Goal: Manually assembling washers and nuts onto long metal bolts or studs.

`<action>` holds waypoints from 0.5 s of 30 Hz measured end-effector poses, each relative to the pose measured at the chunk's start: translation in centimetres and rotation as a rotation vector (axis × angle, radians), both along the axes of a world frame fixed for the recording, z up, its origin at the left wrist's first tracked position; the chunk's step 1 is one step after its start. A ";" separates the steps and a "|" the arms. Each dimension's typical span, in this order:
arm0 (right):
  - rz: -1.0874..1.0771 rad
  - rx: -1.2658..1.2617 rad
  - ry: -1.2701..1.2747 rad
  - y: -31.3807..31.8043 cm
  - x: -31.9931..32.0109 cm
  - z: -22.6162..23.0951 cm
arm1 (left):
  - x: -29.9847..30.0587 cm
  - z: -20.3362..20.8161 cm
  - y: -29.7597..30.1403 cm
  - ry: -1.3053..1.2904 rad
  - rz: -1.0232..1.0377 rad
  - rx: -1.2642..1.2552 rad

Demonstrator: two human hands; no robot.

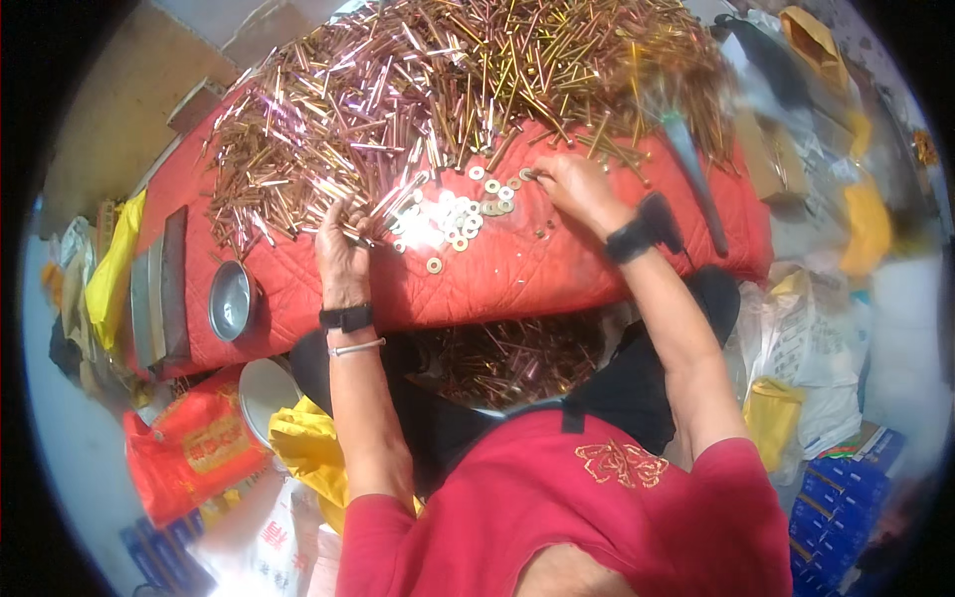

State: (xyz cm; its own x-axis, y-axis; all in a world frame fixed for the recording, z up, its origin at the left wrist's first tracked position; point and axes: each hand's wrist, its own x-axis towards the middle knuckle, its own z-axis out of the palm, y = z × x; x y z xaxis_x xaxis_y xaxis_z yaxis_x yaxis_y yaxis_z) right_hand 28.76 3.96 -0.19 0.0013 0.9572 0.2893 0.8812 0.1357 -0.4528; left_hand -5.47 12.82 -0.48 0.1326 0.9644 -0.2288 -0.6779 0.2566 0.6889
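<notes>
A heap of long, brass-coloured screws (448,80) covers the far part of a red quilted cloth (577,264). My left hand (343,261) is at the heap's near left edge, its fingers curled round a few long screws (383,214) that point toward the middle. Between my hands lies a loose cluster of round metal washers (463,214), partly washed out by glare. My right hand (582,189) is at the right end of the cluster, thumb and fingertips pinched on a washer (527,174).
A metal bowl (232,300) sits on the cloth at left, beside dark flat bars (173,289). A long grey tool (696,179) lies at right. More screws (522,358) are below the cloth's front edge. Blue boxes (846,507) and bags (194,448) flank me.
</notes>
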 end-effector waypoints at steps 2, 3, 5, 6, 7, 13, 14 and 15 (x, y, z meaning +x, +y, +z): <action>0.028 -0.034 -0.084 0.8 0.4 0.0 | 1.3 1.4 -1.5 -0.225 -0.007 -0.168; 0.043 -0.052 -0.159 1.3 0.7 0.1 | 1.3 1.4 -2.2 -0.335 -0.098 -0.205; 0.060 -0.160 -0.284 3.0 0.0 1.5 | 1.5 1.0 -3.9 -0.386 -0.097 -0.205; 0.091 -0.290 -0.372 4.3 -0.4 2.5 | 1.9 0.7 -4.6 -0.413 -0.096 -0.206; 0.101 -0.384 -0.426 5.4 -1.5 3.9 | 2.7 0.7 -5.2 -0.498 -0.040 -0.293; 0.223 -0.626 -0.512 8.4 -2.7 6.6 | 7.2 1.3 -7.8 -0.287 0.047 -0.319; 0.278 -0.579 -0.491 8.2 -1.9 5.8 | 7.0 0.4 -7.7 -0.316 0.018 -0.303; 0.294 -0.526 -0.452 7.5 -0.5 4.4 | 7.5 0.3 -7.8 -0.324 -0.007 -0.290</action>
State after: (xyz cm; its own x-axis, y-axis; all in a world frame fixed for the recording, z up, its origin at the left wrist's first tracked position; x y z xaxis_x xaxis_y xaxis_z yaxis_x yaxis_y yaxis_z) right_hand 28.26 11.48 4.26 -0.2864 0.9117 -0.2944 0.9573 0.2601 -0.1258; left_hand 2.00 5.02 -0.20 0.2480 0.8653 -0.4356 -0.8448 0.4132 0.3400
